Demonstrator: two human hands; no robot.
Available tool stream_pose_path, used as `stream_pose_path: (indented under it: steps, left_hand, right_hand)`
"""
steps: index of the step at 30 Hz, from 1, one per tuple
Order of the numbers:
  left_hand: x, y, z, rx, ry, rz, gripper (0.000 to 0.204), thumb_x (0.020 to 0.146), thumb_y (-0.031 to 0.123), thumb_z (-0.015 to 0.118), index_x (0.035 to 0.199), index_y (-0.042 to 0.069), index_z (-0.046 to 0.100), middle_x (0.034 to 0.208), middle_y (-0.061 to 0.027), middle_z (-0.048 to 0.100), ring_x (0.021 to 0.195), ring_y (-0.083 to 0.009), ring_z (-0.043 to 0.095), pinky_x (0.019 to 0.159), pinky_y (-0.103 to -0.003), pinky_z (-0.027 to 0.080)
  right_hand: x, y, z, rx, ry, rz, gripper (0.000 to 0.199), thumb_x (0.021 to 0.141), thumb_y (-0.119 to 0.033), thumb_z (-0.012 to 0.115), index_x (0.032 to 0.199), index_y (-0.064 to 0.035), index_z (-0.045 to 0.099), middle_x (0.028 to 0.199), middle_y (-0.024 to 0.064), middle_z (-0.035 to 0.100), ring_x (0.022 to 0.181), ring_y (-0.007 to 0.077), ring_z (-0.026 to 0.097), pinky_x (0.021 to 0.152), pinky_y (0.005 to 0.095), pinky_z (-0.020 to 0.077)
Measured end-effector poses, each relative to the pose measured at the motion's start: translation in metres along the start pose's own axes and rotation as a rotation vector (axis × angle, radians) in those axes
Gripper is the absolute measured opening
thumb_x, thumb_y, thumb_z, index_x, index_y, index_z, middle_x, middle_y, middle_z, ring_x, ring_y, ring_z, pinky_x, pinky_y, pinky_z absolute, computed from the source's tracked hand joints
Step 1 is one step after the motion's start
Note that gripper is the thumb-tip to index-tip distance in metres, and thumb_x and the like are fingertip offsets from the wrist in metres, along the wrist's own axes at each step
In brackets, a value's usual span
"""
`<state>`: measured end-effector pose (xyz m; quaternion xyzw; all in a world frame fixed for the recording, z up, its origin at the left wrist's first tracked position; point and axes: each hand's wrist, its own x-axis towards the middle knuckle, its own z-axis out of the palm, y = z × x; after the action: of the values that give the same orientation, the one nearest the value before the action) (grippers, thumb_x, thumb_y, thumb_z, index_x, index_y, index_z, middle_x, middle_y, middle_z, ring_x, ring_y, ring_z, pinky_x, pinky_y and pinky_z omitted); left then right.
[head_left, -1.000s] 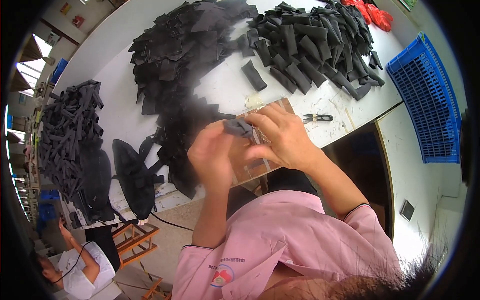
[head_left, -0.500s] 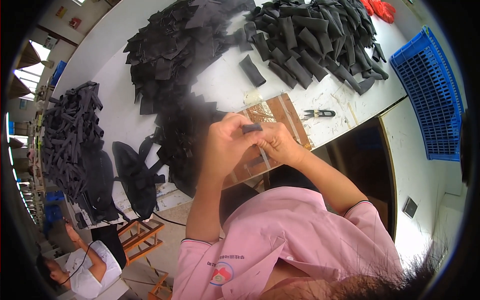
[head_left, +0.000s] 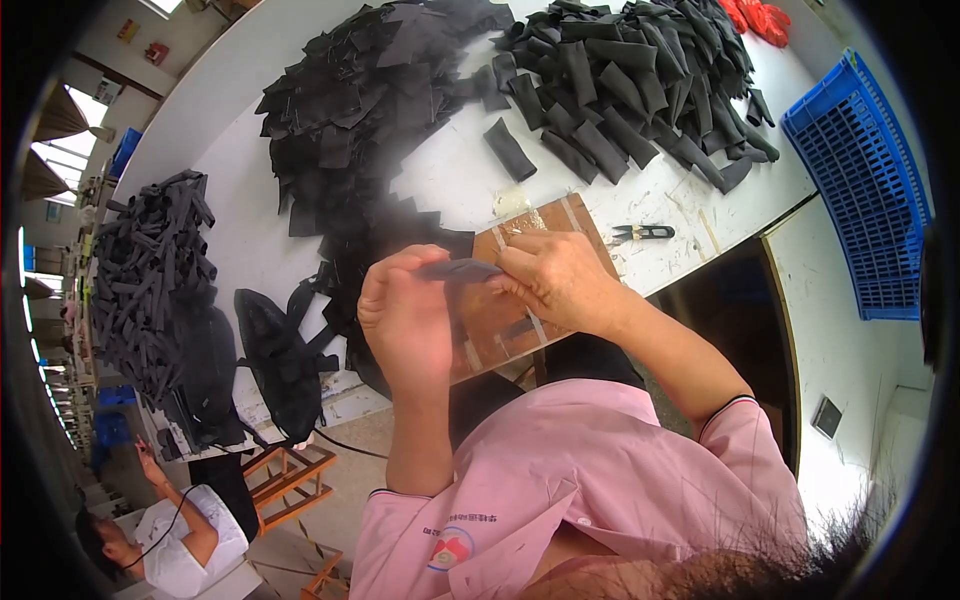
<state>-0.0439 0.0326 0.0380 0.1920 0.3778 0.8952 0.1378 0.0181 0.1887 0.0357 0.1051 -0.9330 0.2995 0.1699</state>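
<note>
My left hand (head_left: 405, 315) and my right hand (head_left: 552, 277) together hold a small flat black fabric piece (head_left: 458, 269) stretched between their fingertips, raised over a brown board (head_left: 520, 300) at the near edge of the white table (head_left: 450, 190). Both hands pinch the piece at its two ends. A heap of flat black fabric pieces (head_left: 365, 110) lies beyond my left hand. A pile of rolled black fabric pieces (head_left: 630, 80) lies beyond my right hand, with one single roll (head_left: 509, 149) apart from it.
Small black snips (head_left: 640, 233) lie to the right of the board. A blue plastic crate (head_left: 860, 185) stands at the right. Black straps (head_left: 150, 270) and a black bag (head_left: 280, 360) are piled at the left. Another person in white (head_left: 170, 535) sits at the lower left.
Both hands have come closer together over the board, and the black piece is now pulled flat between the fingertips. The view has shifted slightly.
</note>
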Motion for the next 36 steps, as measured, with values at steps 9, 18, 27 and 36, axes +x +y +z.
stream_pose_path:
  steps: [9, 18, 27, 36]
  left_hand:
    - [-0.003, -0.005, -0.012, 0.207, -0.001, 0.026, 0.016, 0.086, 0.013, 0.053, 0.089, -0.002, 0.057, 0.091, -0.0135, 0.06, 0.084, -0.0189, 0.055, 0.082, -0.032, 0.041]
    - [-0.012, -0.003, -0.049, 1.037, -0.059, 0.013, 0.016, 0.076, -0.004, 0.052, 0.089, -0.002, 0.059, 0.092, -0.0093, 0.061, 0.083, -0.0138, 0.057, 0.071, -0.023, 0.045]
    - [-0.024, -0.032, -0.094, 1.835, -0.575, 0.201, 0.013, 0.066, 0.0, 0.053, 0.078, 0.001, 0.057, 0.093, -0.0138, 0.057, 0.087, -0.0274, 0.054, 0.072, -0.036, 0.042]
    - [-0.016, -0.031, -0.095, 1.91, -0.716, 0.219, 0.009, 0.068, 0.002, 0.057, 0.077, 0.002, 0.056, 0.09, -0.01, 0.054, 0.084, -0.0255, 0.053, 0.069, -0.035, 0.043]
  right_hand:
    - [-0.01, -0.002, 0.008, 0.121, 0.147, -0.006, 0.023, 0.079, -0.023, 0.058, 0.071, -0.0051, 0.047, 0.056, 0.011, 0.051, 0.056, 0.0299, 0.054, 0.047, 0.0394, 0.0394]
    - [0.046, 0.023, -0.051, 1.284, 0.148, 0.265, 0.043, 0.091, -0.039, 0.038, 0.088, -0.0006, 0.056, 0.06, 0.0013, 0.054, 0.059, 0.0084, 0.052, 0.056, 0.023, 0.0411]
    - [-0.042, 0.018, 0.018, 0.975, 0.024, 0.698, 0.045, 0.091, -0.042, 0.037, 0.082, -0.002, 0.056, 0.058, 0.0017, 0.05, 0.053, 0.0072, 0.047, 0.05, 0.0189, 0.0376]
    - [-0.06, 0.0, 0.05, 0.937, -0.055, 0.732, 0.045, 0.09, -0.036, 0.041, 0.071, 0.0015, 0.055, 0.051, 0.0017, 0.047, 0.049, 0.0076, 0.044, 0.046, 0.0218, 0.0368]
